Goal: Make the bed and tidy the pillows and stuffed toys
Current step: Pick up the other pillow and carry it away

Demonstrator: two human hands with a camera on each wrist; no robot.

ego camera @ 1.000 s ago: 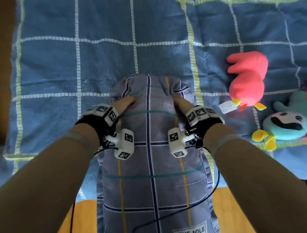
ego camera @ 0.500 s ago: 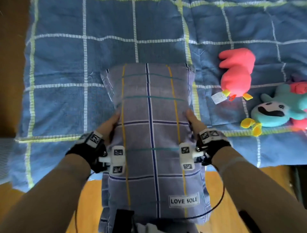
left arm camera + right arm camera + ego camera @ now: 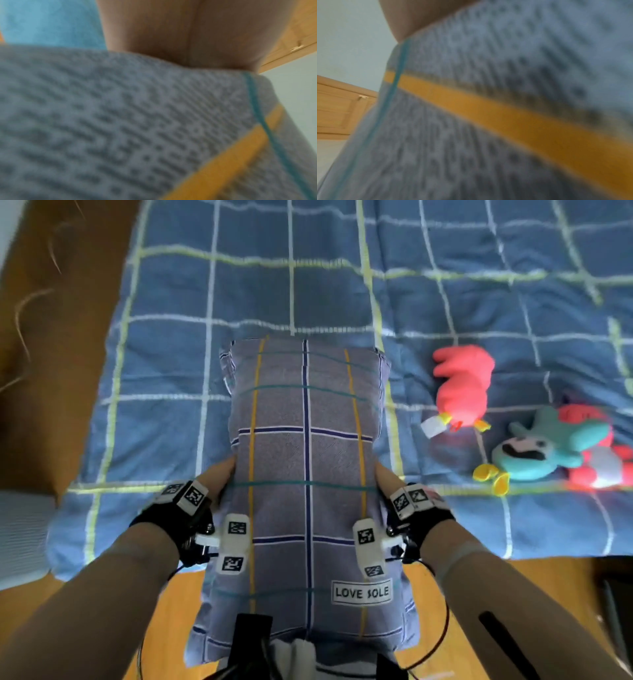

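Observation:
A grey plaid pillow (image 3: 305, 457) with a "LOVE SOLE" label is held lengthwise over the near edge of the blue checked quilt (image 3: 164, 364). My left hand (image 3: 219, 479) grips its left side and my right hand (image 3: 385, 479) grips its right side, about halfway along. The fingers are hidden under the pillow. Both wrist views are filled with blurred pillow fabric (image 3: 120, 128) (image 3: 488, 148). To the right on the quilt lie a pink stuffed toy (image 3: 462, 385), a teal stuffed toy (image 3: 541, 446) and a red one (image 3: 603, 460) behind it.
Wooden floor (image 3: 41, 371) runs along the bed's left side and below its near edge. A wooden cabinet (image 3: 337, 108) shows past the pillow in the right wrist view. The quilt left of and beyond the pillow is flat.
My hands have shifted from the pillow's far end to the middle of its sides. The pillow now shows flatter and longer, with its label in sight. The red toy has come into view.

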